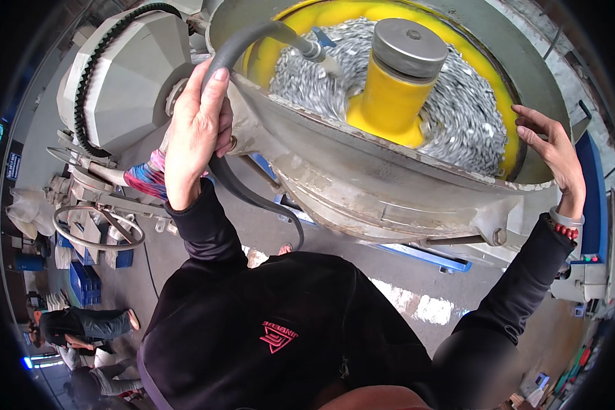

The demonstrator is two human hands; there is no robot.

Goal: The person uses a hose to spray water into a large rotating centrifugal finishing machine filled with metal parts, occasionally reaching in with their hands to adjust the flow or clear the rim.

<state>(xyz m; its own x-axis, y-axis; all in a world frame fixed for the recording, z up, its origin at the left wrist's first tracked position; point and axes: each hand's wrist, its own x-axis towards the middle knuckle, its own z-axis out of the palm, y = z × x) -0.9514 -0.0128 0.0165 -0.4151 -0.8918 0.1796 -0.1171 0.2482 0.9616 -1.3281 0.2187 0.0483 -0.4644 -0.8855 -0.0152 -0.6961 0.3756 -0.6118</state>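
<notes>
A large round tub [362, 195] with a yellow lining stands in front of me, its near rim running below a yellow centre post [396, 99] with a metal cap. Small silvery-grey pieces [468, 119], blurred by motion, fill the ring around the post. My left hand [195, 130] is closed around a dark grey hose [256, 35] at the tub's left edge. The hose arches over the rim, and its end with a blue-handled valve [323, 38] points down at the pieces. At the right rim, my right hand [552, 143] has its fingers apart and holds nothing.
A faceted grey drum [126, 75] with a black toothed belt stands left of the tub, above a handwheel [97, 227]. Blue crates [85, 283] sit on the floor at left, near other people [89, 324]. A blue machine panel [592, 198] rises at right.
</notes>
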